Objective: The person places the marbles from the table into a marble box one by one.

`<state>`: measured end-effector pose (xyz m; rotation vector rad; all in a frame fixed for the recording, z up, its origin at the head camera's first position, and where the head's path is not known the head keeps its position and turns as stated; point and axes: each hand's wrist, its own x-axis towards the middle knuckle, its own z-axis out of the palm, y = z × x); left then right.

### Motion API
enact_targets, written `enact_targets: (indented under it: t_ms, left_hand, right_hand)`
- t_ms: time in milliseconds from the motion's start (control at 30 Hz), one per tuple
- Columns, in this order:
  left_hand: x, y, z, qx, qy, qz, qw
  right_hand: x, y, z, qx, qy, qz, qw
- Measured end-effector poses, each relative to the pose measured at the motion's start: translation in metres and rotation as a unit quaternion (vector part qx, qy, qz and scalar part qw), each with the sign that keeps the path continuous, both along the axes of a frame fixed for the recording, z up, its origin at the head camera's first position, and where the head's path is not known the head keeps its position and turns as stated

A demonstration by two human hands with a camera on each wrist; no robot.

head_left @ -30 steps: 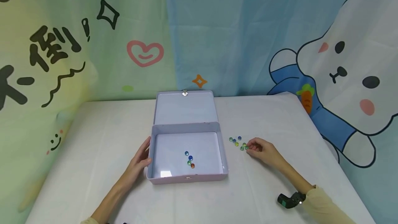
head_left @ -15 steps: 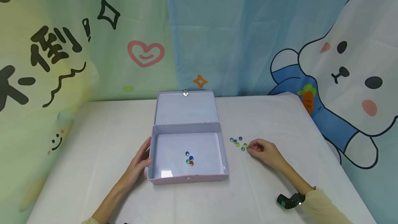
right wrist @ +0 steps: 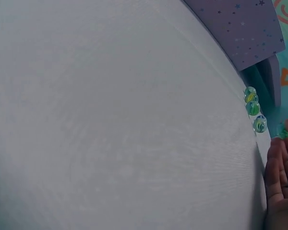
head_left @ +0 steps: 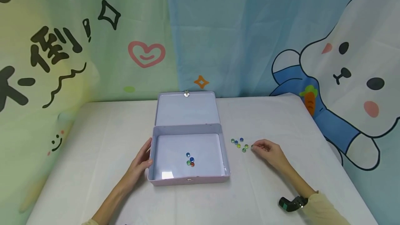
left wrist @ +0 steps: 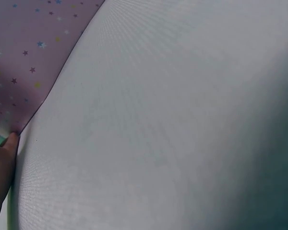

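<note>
An open lavender tin box (head_left: 187, 180) stands mid-table, its hinged lid (head_left: 187, 108) laid back. Several glass marbles (head_left: 192, 159), blue, green and orange, lie together on its floor. My left hand (head_left: 140, 159) rests against the box's left wall, fingers extended; the left wrist view shows the star-printed outer side (left wrist: 33, 52) and the thumb at its edge. Right of the box is a loose group of green, yellow and blue marbles (head_left: 239, 145). Just beside them my right hand (head_left: 270, 153) pinches a green marble (right wrist: 282, 131) between thumb and fingertips.
A white cloth (head_left: 200, 204) covers the table. A printed curtain (head_left: 206, 37) with a cartoon rabbit hangs close behind the table's back edge. A black wrist camera (head_left: 292, 204) is strapped at the right wrist.
My right hand has drawn slightly right, away from the loose marbles, with a green marble in its fingertips. Marbles inside the box have shifted slightly closer together. The left hand stays on the box.
</note>
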<state>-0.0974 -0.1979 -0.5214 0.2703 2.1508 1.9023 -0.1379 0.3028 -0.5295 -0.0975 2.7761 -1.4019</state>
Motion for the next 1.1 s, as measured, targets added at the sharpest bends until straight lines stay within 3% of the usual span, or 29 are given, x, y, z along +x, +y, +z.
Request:
enact_targets:
  t_ms: [133, 233, 367, 733, 1100]
  left_hand:
    - [0.000, 0.000, 0.000, 0.001, 0.000, -0.001, 1.0000]
    - [-0.001, 0.000, 0.000, 0.000, 0.001, -0.001, 1.0000]
    - [0.000, -0.001, -0.001, -0.001, 0.001, 0.000, 1.0000]
    - [-0.001, -0.002, 0.001, 0.000, 0.001, 0.001, 1.0000]
    - [-0.001, -0.001, 0.000, 0.003, 0.000, -0.003, 1.0000]
  right_hand:
    - [0.001, 0.004, -0.003, -0.043, -0.022, -0.039, 0.9981]
    - [0.000, 0.007, -0.005, -0.102, -0.040, -0.059, 0.9922]
    - [-0.001, 0.007, -0.003, -0.174, -0.051, -0.046, 0.9824]
    - [-0.002, -0.030, 0.032, -0.160, -0.055, 0.047, 0.9844]
    - [-0.012, -0.071, 0.080, -0.126, -0.084, 0.128, 0.9801]
